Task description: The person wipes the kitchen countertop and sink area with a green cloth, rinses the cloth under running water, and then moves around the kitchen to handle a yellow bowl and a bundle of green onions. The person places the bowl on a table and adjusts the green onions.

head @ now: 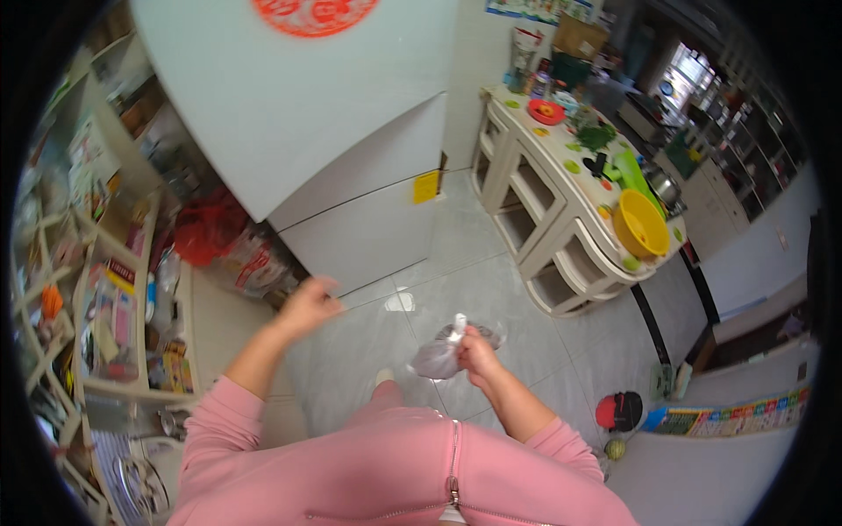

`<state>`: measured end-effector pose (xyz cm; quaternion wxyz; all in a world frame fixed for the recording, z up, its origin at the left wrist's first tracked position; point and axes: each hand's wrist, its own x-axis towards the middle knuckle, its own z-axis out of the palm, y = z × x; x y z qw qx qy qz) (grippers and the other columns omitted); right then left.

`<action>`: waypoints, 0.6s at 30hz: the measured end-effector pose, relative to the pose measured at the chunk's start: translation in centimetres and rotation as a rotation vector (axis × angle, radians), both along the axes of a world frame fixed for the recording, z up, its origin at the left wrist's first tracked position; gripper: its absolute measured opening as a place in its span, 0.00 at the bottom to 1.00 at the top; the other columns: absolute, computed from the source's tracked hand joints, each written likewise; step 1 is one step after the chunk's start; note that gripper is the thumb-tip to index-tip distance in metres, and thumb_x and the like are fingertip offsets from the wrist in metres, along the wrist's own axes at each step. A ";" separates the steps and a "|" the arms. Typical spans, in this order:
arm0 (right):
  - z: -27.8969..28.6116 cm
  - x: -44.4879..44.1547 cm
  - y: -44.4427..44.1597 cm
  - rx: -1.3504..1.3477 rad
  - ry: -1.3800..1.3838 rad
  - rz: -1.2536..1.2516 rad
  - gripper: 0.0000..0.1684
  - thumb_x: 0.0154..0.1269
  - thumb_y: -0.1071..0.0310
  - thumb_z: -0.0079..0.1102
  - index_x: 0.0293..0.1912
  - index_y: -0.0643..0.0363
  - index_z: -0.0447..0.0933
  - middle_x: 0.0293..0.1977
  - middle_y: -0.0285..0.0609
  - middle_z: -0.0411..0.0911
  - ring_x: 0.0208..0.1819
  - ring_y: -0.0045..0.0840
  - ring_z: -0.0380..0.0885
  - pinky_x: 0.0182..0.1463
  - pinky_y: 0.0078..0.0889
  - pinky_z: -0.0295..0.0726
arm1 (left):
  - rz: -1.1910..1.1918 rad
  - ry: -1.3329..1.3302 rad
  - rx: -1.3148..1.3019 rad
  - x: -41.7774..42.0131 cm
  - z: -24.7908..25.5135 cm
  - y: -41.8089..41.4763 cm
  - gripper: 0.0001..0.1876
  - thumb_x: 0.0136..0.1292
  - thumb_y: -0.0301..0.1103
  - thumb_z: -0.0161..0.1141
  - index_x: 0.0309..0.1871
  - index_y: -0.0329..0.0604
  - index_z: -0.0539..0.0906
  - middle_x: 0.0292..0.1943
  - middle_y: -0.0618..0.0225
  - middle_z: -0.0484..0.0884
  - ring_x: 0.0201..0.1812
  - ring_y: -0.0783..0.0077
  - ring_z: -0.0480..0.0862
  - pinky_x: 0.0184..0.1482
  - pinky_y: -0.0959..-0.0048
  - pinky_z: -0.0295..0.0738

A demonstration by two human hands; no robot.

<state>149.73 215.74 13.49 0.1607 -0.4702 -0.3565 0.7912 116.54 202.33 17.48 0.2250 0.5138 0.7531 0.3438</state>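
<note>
My right hand (479, 355) grips the twisted neck of a thin plastic bag (439, 359), which hangs above the tiled floor with dark contents showing through. My left hand (308, 308) is raised on the other side, blurred, with its fingers apart and nothing visible in them. It is near the lower front corner of a white refrigerator (355, 240), apart from the bag. A round red paper decoration (316, 13) is on the refrigerator's upper door (316, 112). Whether that door stands ajar cannot be told.
To the right, a cream sideboard (520, 154) holds a yellow basin (641, 223), a red dish (546, 112) and leafy greens (596, 137). Red plastic bags (212, 223) and crowded shelves (141, 329) line the left. A red-and-black cap (618, 411) and a small melon (615, 450) lie at lower right.
</note>
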 end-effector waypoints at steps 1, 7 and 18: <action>0.1 -1.8 -1.2 -0.054 0.021 0.062 0.37 0.49 0.74 0.43 0.64 0.53 0.57 0.25 0.29 0.63 0.23 0.15 0.60 0.25 0.20 0.58 | -0.239 0.020 -0.082 3.6 -1.8 -1.7 0.33 0.52 0.44 0.67 0.60 0.45 0.69 0.59 0.56 0.66 0.60 0.58 0.68 0.59 0.63 0.66; 4.9 -6.9 -5.4 0.020 0.390 0.645 0.33 0.59 0.75 0.47 0.64 0.58 0.55 0.50 0.42 0.73 0.48 0.26 0.75 0.50 0.29 0.74 | -0.122 0.102 -0.099 9.8 -3.0 -5.8 0.25 0.55 0.38 0.63 0.57 0.47 0.74 0.60 0.58 0.71 0.58 0.56 0.73 0.56 0.65 0.69; 14.2 -5.0 1.8 1.126 0.225 0.285 0.57 0.49 0.71 0.68 0.69 0.55 0.38 0.68 0.48 0.49 0.68 0.38 0.54 0.64 0.39 0.61 | 0.673 -0.991 0.572 -0.4 1.7 -12.0 0.14 0.67 0.32 0.51 0.53 0.36 0.74 0.44 0.66 0.80 0.44 0.74 0.79 0.47 0.73 0.74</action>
